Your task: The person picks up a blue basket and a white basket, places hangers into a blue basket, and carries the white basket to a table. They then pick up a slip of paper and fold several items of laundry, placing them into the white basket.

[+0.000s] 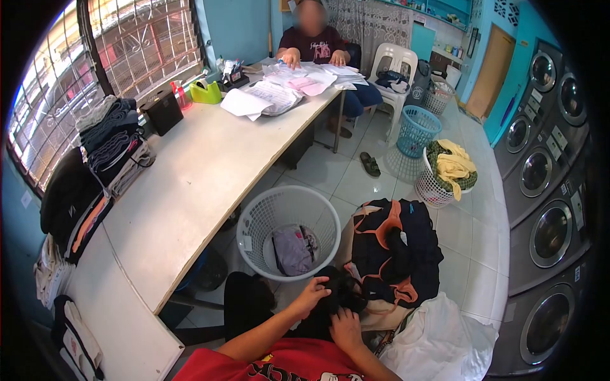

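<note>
Over my lap, my left hand [311,297] has its fingers curled on a dark piece of clothing [332,284]. Close beside it, my right hand [346,327] grips the lower part of the same black cloth; its exact kind is hard to make out. Just beyond my knees stands a white laundry basket [246,247] with a grey garment [293,249] at its bottom. To the right lies a heap of dark clothes [416,244] with orange-trimmed pieces [387,225] on top. White cloth [438,343] is bunched nearest my right side.
A long white table [190,190] runs along my left, bearing stacked folded clothes [108,136], a black box [161,113] and papers [273,95]. Another person [314,44] sits at its far end. A blue basket [418,130], a fuller white basket [435,187] and front-loading machines [549,235] stand right.
</note>
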